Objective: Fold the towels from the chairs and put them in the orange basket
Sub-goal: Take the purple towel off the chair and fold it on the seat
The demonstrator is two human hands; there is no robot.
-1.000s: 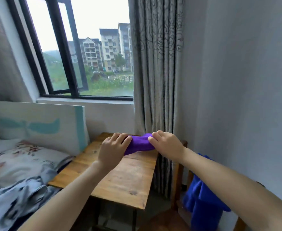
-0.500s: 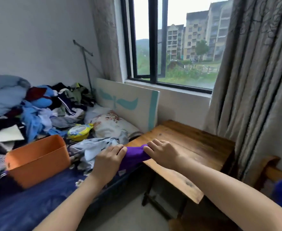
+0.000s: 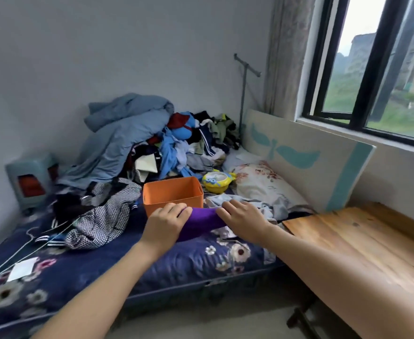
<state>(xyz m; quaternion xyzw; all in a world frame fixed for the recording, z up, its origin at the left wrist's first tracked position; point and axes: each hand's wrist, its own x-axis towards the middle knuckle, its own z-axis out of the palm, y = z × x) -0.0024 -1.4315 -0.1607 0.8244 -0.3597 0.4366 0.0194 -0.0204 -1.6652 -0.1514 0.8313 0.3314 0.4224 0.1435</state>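
A folded purple towel (image 3: 202,222) hangs between both hands over the bed. My left hand (image 3: 164,222) grips its left end and my right hand (image 3: 243,220) grips its right end. The orange basket (image 3: 172,195) stands on the bed just beyond the towel, its near wall partly hidden by my left hand and the towel. Its inside looks empty from here. No chairs are in view.
The bed (image 3: 78,263) has a dark floral cover, a checked garment (image 3: 103,216), wire hangers (image 3: 27,250), a clothes pile (image 3: 157,145), a yellow toy (image 3: 217,182) and a pillow (image 3: 262,184). A wooden table (image 3: 362,253) stands at the right under the window.
The view swung left from the table and curtain to the bed. Both hands carried the purple towel off the table and up to the near side of the orange basket.
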